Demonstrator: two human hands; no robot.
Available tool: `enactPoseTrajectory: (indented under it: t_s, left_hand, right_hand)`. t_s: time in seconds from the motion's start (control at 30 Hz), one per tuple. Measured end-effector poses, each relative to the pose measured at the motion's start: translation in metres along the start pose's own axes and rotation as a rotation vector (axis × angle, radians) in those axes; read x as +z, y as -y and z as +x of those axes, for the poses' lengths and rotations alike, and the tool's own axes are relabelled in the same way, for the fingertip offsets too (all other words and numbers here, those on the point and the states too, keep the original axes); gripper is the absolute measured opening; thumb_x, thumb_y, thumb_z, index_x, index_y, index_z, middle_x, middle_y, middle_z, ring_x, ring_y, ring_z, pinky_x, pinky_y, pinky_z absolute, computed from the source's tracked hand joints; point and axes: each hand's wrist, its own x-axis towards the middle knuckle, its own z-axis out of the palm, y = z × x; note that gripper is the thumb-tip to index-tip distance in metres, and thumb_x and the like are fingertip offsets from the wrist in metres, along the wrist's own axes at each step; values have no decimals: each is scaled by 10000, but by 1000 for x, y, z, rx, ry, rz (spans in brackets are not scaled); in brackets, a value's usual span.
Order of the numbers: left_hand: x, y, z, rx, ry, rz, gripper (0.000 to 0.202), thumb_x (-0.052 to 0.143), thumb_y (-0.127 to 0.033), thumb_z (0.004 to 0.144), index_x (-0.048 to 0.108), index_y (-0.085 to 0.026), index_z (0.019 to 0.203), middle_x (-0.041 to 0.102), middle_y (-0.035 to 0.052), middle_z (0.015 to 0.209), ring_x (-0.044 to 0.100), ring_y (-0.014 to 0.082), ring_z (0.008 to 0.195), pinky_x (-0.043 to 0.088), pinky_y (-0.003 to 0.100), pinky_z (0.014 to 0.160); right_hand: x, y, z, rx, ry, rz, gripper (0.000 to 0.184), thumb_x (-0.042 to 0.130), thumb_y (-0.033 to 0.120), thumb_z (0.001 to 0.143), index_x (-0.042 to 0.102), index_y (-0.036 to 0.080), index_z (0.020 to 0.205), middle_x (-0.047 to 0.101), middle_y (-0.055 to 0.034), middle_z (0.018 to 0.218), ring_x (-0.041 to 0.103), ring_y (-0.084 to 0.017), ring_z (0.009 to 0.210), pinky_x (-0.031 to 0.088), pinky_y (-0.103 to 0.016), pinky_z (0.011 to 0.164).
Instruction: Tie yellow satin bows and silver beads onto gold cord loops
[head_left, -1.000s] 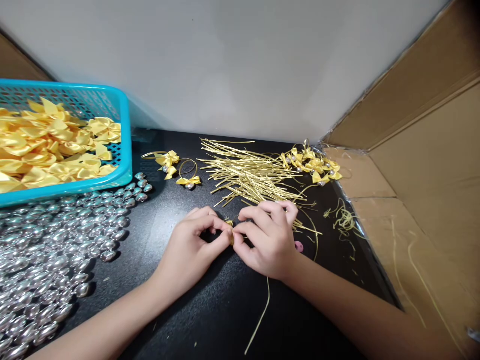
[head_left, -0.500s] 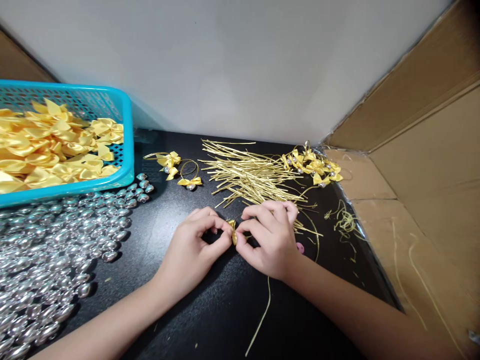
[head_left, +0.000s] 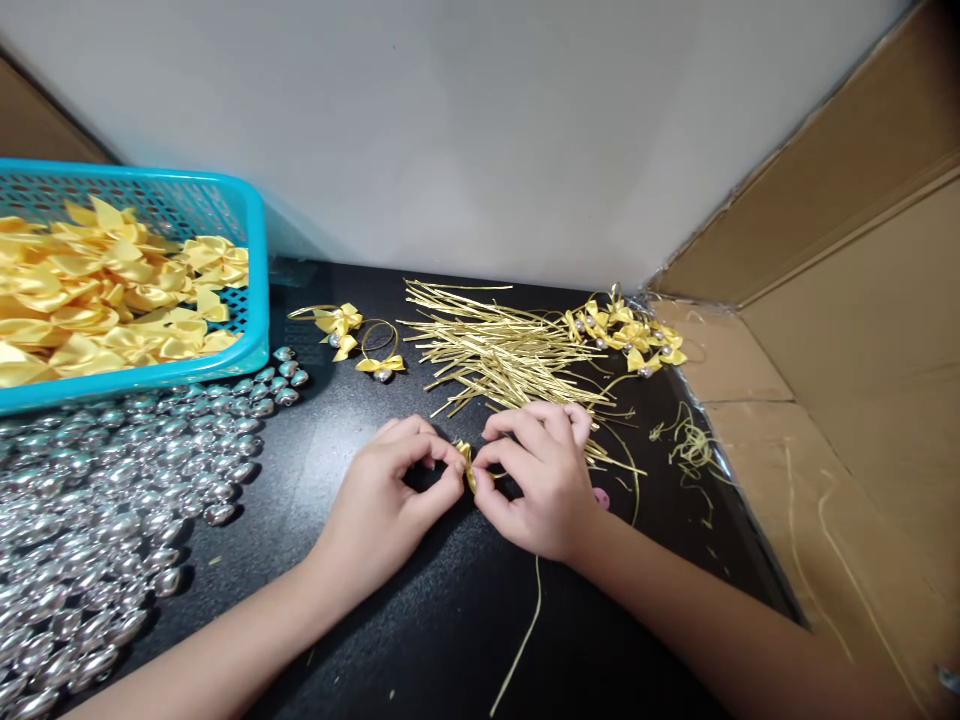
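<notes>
Over the middle of the black table, my left hand (head_left: 397,475) pinches the left side of a small yellow ribbon bow (head_left: 466,455) between thumb and forefinger. My right hand (head_left: 536,475) pinches the bow's right side, with thumb and forefinger closed on it. Fingers cover most of the bow, so a bead on it cannot be made out. A thin gold cord (head_left: 525,640) runs out below my right hand towards the front. Just beyond the hands lies a loose pile of gold ties (head_left: 499,345).
At left stands a turquoise basket (head_left: 259,260) of yellow bows, with many silver beads (head_left: 97,520) spread before it. Two bows on looped ties (head_left: 381,366) lie behind my left hand. More beaded bows (head_left: 626,330) and tangled thread (head_left: 694,445) lie right, beside cardboard (head_left: 847,260).
Both hands keep nearly the same place and pinch. The bow between them shows slightly differently at the fingertips.
</notes>
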Motion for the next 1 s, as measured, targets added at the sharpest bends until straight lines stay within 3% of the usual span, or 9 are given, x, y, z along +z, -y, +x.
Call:
enactPoseTrajectory:
  t_s: [0.37, 1.0]
  left_hand:
    - [-2, -2, -1, 43, 18, 80, 151, 536, -224, 813, 639, -197, 706, 577, 12, 708, 524, 185, 730, 422, 310, 661]
    - [-1, -4, 0, 89, 15, 110, 159, 532, -228, 828, 628, -196, 705, 572, 12, 707, 527, 183, 723, 424, 317, 659]
  right_hand:
    - [-2, 0, -1, 16, 117, -53, 85, 591, 268, 767, 605, 215, 703, 677, -4, 927, 501, -220, 955, 231, -421, 895]
    - [1, -1, 0, -12, 90, -56, 94, 603, 198, 779, 605, 208, 685, 676, 21, 919, 507, -190, 934, 225, -407, 896]
